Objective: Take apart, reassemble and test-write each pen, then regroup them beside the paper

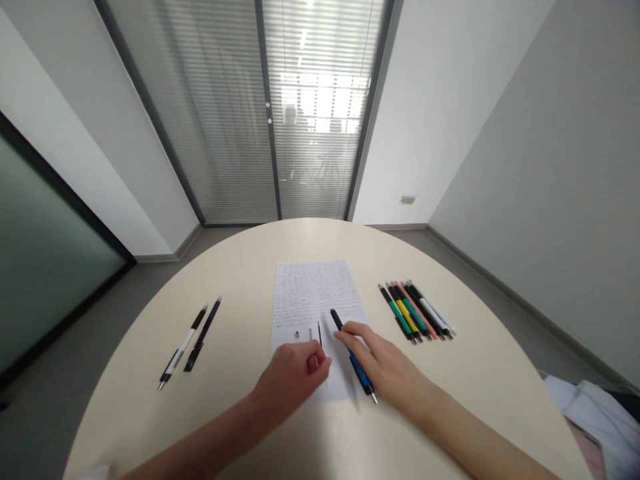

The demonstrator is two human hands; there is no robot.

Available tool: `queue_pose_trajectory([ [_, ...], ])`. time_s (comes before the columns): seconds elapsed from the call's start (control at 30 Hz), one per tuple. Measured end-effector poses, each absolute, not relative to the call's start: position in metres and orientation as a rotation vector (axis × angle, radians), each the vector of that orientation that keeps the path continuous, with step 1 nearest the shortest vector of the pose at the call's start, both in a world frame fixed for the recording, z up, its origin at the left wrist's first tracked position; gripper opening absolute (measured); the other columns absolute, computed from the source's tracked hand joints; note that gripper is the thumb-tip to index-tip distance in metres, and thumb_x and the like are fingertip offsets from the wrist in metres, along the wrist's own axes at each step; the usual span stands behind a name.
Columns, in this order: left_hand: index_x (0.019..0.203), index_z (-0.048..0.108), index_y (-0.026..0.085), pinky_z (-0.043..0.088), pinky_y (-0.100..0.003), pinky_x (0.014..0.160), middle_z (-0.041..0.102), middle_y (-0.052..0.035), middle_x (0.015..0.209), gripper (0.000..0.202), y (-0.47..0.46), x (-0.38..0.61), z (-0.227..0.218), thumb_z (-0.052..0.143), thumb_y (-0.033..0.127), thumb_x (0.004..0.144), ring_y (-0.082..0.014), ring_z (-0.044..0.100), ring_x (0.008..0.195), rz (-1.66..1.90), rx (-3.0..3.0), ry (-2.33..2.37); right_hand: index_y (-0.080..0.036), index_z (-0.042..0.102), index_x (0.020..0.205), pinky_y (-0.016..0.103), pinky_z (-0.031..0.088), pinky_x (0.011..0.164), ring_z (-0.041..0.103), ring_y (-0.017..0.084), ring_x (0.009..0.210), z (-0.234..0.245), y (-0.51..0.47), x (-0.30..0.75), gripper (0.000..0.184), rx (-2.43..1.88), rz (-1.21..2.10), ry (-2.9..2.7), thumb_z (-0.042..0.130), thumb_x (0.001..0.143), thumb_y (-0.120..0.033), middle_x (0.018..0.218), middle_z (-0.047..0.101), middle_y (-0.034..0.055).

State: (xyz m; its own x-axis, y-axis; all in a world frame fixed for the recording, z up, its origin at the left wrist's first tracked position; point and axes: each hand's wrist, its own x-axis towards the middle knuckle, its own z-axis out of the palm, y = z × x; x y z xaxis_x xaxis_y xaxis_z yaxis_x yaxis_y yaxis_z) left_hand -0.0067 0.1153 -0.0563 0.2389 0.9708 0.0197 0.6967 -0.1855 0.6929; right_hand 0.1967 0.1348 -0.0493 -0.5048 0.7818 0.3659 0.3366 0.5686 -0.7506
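In my right hand (377, 353) is a blue-and-black pen (356, 367), held slantwise between the fingers, its silver end toward me. My left hand (295, 373) is closed in a pinch, its fingertips at a thin dark pen refill (320, 332) that shows above and below them. Beyond the left hand, a short thin piece that looks like a spring (310, 333) and a small dark pen tip (297, 334) lie on the sheet. Both hands are over the lower part of the handwritten paper (315, 287); fingers hide some of the refill.
To the right lies a row of several pens (415, 310) in green, yellow, pink, black and white. On the left are a white-and-black pen (183, 348) and a dark pen (203, 333). The round table (240, 420) curves toward a glass partition with blinds (320, 147).
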Motion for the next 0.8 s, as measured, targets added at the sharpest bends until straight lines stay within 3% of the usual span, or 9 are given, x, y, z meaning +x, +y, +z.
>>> queue_pose_trajectory([
  [0.2,0.068,0.059,0.018,0.035,-0.022,0.053,0.055,0.0032,0.056,0.019,0.103,-0.008,-0.06,0.054,0.021,0.086,-0.0102,0.046,0.05,0.761,2.146,1.386,-0.021,0.06,0.127,0.039,0.054,0.089,0.061,0.028,0.106,-0.058,0.138,0.197,0.045,-0.864,0.527,-2.389,0.049,0.087,-0.004,0.119,0.063,0.0128],
  [0.5,0.07,0.059,0.017,0.036,-0.022,0.05,0.058,0.0023,0.057,0.016,0.102,-0.01,-0.064,0.055,0.016,0.086,-0.0098,0.048,0.048,0.774,2.298,1.328,-0.02,0.055,0.128,0.039,0.053,0.085,0.06,0.027,0.102,-0.06,0.139,0.192,0.046,-0.819,0.304,-2.558,0.052,0.086,-0.002,0.118,0.063,0.0122],
  [0.67,0.07,0.057,0.018,0.037,-0.022,0.05,0.059,0.0025,0.058,0.015,0.1,-0.011,-0.063,0.054,0.014,0.084,-0.0097,0.05,0.048,0.811,2.35,1.279,-0.014,0.047,0.132,0.04,0.051,0.079,0.058,0.028,0.104,-0.052,0.133,0.19,0.041,-0.773,-0.215,-2.745,0.051,0.092,-0.01,0.121,0.061,0.0139],
  [0.73,0.072,0.058,0.018,0.037,-0.022,0.051,0.062,0.0033,0.059,0.011,0.096,-0.014,-0.062,0.056,0.015,0.082,-0.0099,0.053,0.049,0.766,2.414,1.191,-0.013,0.052,0.123,0.04,0.049,0.075,0.059,0.028,0.099,-0.046,0.124,0.186,0.031,-0.782,-0.322,-2.762,0.052,0.092,-0.014,0.115,0.063,0.0133],
  [0.8,0.071,0.058,0.02,0.036,-0.023,0.051,0.064,0.0051,0.06,0.009,0.091,-0.017,-0.058,0.06,0.017,0.079,-0.0101,0.057,0.051,0.651,2.528,1.008,-0.016,0.058,0.098,0.035,0.045,0.063,0.061,0.023,0.08,-0.039,0.11,0.181,0.009,-0.784,-0.218,-2.798,0.055,0.09,-0.02,0.092,0.067,0.0071],
])
